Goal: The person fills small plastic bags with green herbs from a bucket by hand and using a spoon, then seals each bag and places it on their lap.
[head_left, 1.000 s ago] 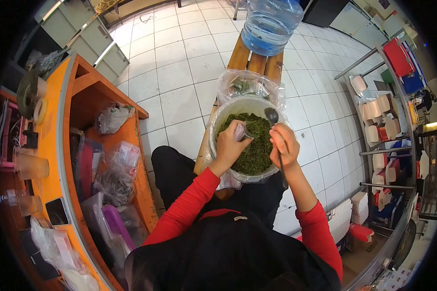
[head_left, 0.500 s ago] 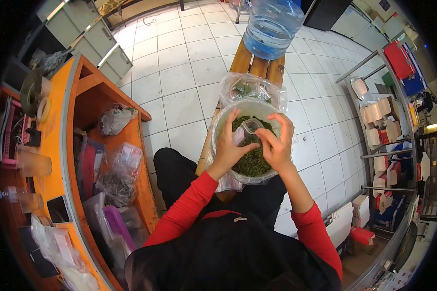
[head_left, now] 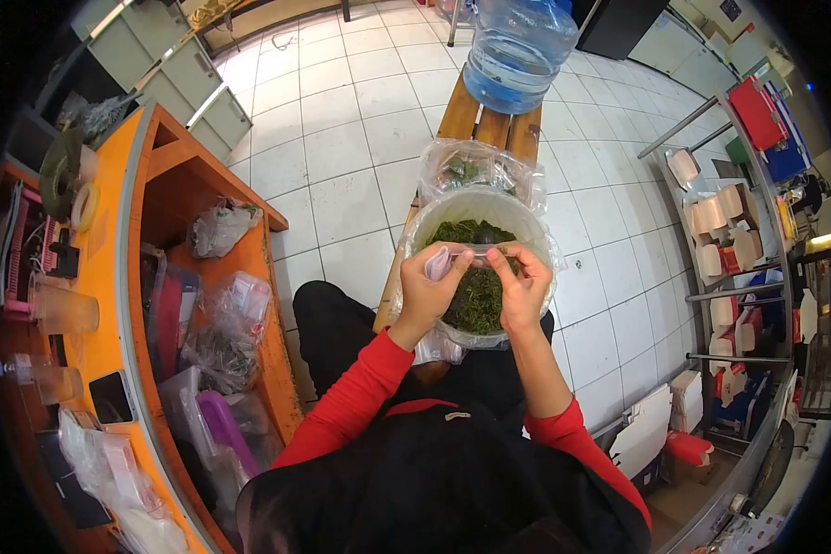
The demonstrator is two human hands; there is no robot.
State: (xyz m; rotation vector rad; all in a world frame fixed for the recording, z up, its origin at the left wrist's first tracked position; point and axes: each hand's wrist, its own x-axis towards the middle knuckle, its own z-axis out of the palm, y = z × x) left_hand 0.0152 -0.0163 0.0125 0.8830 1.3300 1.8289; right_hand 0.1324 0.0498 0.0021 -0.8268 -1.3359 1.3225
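My left hand (head_left: 427, 294) and my right hand (head_left: 523, 294) are close together over a plastic-lined tub (head_left: 534, 226). Thumbs and fingertips of both pinch the top edge of what looks like a small clear plastic bag (head_left: 478, 250). A folded pale pinkish piece, perhaps more bags (head_left: 438, 265), is tucked in my left hand. Chopped green leaves (head_left: 478, 309) fill the lower part of the tub below my fingers. Just beyond the tub, a clear plastic bag with green leaves in it (head_left: 480, 174) lies on the wooden bench (head_left: 459, 115).
A large blue water jug (head_left: 519, 60) stands at the bench's far end. To the left is an orange shelf unit (head_left: 171, 175) with bagged goods, plastic cups (head_left: 67, 312) and a phone (head_left: 112, 398). A metal rack (head_left: 743, 286) with boxes stands at right.
My right hand has moved down and inward, closer to the left. The bag's mouth, rounded and open before, now appears as a thin line stretched between my fingertips.
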